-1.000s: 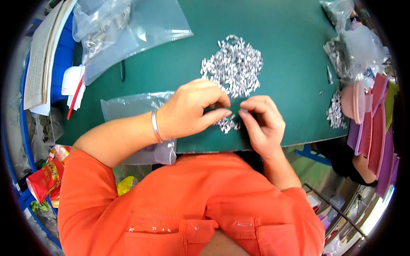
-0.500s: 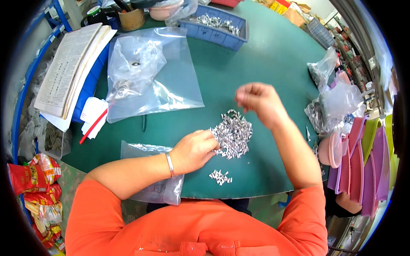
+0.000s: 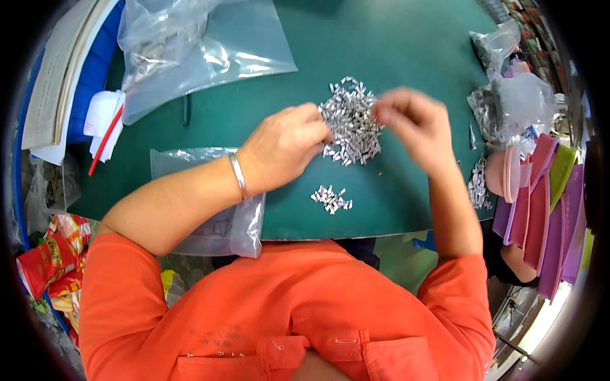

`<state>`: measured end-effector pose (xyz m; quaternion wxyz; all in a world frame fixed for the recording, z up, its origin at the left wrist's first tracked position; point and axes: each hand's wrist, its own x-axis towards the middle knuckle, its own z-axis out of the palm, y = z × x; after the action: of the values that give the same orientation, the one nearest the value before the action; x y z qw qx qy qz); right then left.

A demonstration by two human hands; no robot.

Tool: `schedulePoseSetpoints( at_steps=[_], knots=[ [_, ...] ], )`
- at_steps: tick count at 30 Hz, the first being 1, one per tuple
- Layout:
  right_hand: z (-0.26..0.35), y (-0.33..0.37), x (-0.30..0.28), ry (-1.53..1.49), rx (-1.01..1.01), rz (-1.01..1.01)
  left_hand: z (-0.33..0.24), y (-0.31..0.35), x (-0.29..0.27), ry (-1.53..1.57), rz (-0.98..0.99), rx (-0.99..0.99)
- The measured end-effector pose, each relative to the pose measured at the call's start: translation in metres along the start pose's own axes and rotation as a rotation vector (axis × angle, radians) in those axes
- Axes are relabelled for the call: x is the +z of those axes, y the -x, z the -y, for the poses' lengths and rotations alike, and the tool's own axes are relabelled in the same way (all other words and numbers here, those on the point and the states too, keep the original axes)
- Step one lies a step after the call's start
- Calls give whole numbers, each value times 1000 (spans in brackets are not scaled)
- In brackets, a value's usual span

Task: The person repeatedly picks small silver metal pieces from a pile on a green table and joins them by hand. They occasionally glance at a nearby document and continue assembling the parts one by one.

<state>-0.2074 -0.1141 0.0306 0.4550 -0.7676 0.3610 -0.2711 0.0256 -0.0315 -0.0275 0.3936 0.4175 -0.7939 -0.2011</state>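
Observation:
A heap of small silvery metal pieces (image 3: 349,127) lies on the green tabletop, and a much smaller cluster of like pieces (image 3: 331,199) lies nearer to me. My left hand (image 3: 284,147), with a metal bangle at its wrist, rests against the heap's left edge. Its fingers are curled in, and whatever they hold is hidden. At the heap's right edge is my right hand (image 3: 416,127), thumb and bent fingers toward the pieces. Motion blurs those fingers, so I cannot make out whether they hold a piece.
A clear plastic bag (image 3: 210,222) lies partly under my left forearm. Farther off lies a large clear bag (image 3: 254,44). Papers and a red pen (image 3: 106,141) are at the left. Filled bags (image 3: 521,108), a pink container (image 3: 503,171) and purple bins (image 3: 559,222) line the right side.
The view has tilted, so the table sits higher in the picture. My right hand has come from beyond the heap to its right edge. My left hand stays at the left edge.

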Motion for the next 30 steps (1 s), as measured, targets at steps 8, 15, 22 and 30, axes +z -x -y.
schedulePoseSetpoints(
  at_steps=[8, 15, 22, 30],
  knots=[
    [-9, 77, 37, 397, -259, -243, -6, 0, 3, 42, -18, 65],
    [-16, 81, 54, 506, -136, -275, -8, 1, 11, -76, 40, 83],
    [-12, 84, 51, 477, -149, -254, -8, 2, 8, -47, 46, 52],
    [1, 85, 69, 358, -254, -315, -15, 2, 2, 130, 75, 28]
  ],
)
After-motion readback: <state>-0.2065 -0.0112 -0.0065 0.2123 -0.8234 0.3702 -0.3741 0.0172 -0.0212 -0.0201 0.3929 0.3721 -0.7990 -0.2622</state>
